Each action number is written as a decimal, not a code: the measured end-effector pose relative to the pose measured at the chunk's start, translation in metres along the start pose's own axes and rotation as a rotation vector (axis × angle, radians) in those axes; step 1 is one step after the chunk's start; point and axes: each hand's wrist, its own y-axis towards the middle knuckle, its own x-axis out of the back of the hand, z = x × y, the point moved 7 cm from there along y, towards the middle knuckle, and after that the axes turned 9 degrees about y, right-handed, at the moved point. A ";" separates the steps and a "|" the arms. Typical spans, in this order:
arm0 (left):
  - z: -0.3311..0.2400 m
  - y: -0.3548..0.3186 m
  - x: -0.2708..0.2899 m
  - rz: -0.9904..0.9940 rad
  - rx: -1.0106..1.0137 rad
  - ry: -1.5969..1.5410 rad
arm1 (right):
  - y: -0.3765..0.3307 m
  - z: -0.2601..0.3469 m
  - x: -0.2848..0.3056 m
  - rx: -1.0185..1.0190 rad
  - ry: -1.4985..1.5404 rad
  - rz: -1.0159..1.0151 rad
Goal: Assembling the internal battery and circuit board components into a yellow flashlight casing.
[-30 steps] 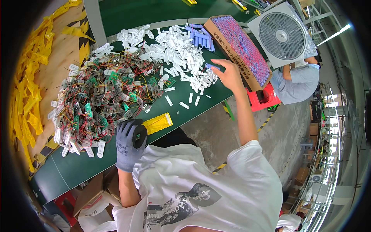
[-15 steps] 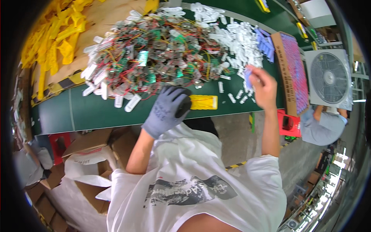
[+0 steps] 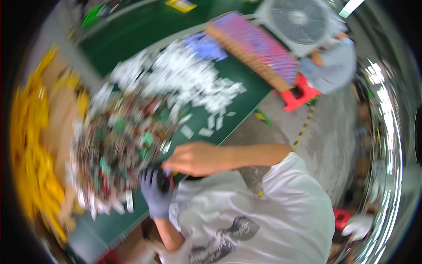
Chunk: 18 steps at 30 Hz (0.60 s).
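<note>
Head view, somewhat blurred: the bare right hand (image 3: 193, 159) has its fingers bent and brought to the thumb side of the left hand (image 3: 156, 193), which wears a grey knit glove with a dark palm. The gloved fingers are curled — whether either hand grips anything, I cannot tell. A small sliver of yellow material (image 3: 174, 173) shows by the right fingertips, mostly hidden. Just beside the glove lies a broad heap of green circuit boards and reddish wires (image 3: 123, 145), on a dark-green tabletop (image 3: 251, 87). Beyond it spreads a pile of small white plastic pieces (image 3: 184, 72), a few lying apart near the table edge. Bluish-purple cylinders (image 3: 205, 47) sit at that pile's far side — near a long brown cardboard box (image 3: 246, 58) filled with pink and purple rounds. Farther out are a red plastic stool (image 3: 290, 101) and a square pale-grey fan (image 3: 299, 18).
</note>
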 end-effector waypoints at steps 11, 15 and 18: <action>-0.015 -0.014 -0.006 -0.002 -0.079 0.035 | -0.020 0.005 -0.023 0.053 -0.254 0.165; -0.010 -0.014 0.002 -0.010 -0.063 0.111 | -0.012 0.012 -0.024 0.028 -0.315 0.168; -0.010 -0.005 -0.004 0.000 -0.033 -0.006 | -0.013 0.008 -0.019 -0.004 -0.377 0.105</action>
